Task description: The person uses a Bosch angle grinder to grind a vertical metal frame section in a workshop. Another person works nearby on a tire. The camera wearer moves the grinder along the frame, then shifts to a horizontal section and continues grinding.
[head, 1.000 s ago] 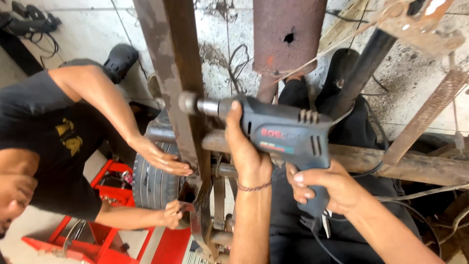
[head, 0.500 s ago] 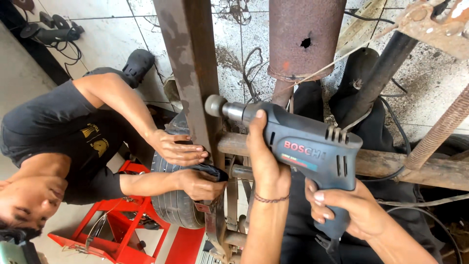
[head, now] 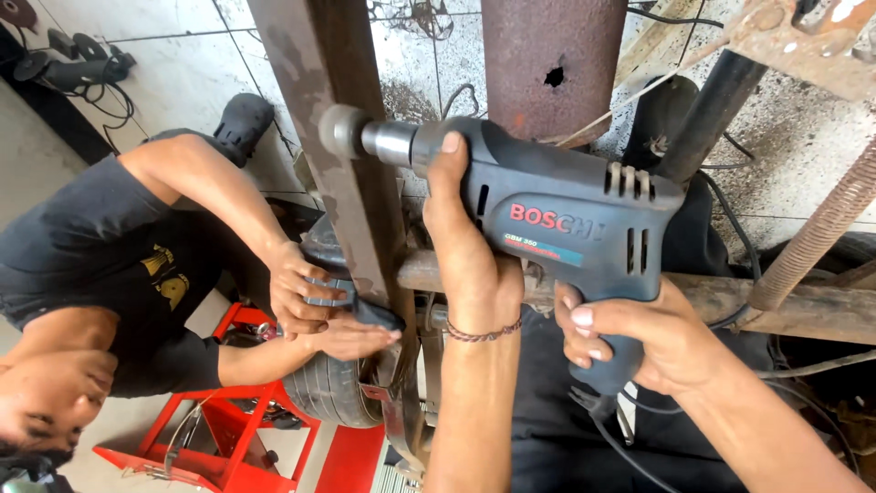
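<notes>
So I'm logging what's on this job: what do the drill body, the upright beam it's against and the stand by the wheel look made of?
Drill: moulded plastic by the look, matte blue-grey with vent slots; its chuck looks like bare metal.
Upright beam: probably steel, with brown, patchy rust and worn coating.
Stand: likely metal tubing, painted glossy red.
Left hand grips the body, right hand the handle.

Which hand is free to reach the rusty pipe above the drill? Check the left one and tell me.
Probably not as things stand. The left hand is wrapped around the drill body, and the right hand holds its handle. The rusty pipe sits just above, with nothing between, but both hands are occupied.
</notes>
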